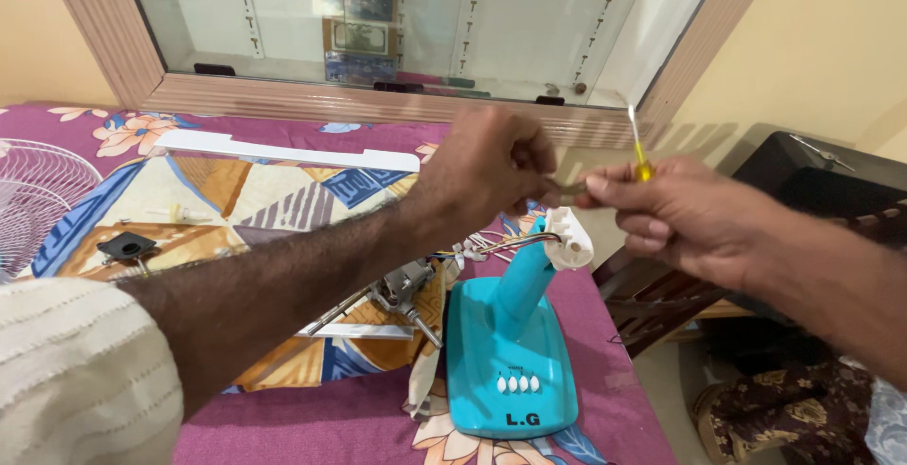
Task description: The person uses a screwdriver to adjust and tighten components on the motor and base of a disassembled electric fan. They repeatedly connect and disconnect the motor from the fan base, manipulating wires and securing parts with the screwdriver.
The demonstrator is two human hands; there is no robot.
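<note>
My left hand [491,167] and my right hand [675,210] meet in the air above a turquoise fan base [505,352] that lies on a flowered bedspread [274,191]. The right hand grips a small screwdriver [640,148] with a yellow handle, its shaft pointing up. Between the fingertips of both hands is a small dark piece [567,191]; what it is I cannot tell. The fan base has a turquoise neck with a white top piece [570,238] and loose wires [491,246]. White push buttons sit on its front.
A fan motor with a metal shaft [402,295] lies left of the base. A white fan grille [33,191], a long white strip [283,151] and a small black part [126,246] rest on the bedspread. A glass-fronted wall cabinet [397,21] is behind. Dark furniture [812,181] stands at the right.
</note>
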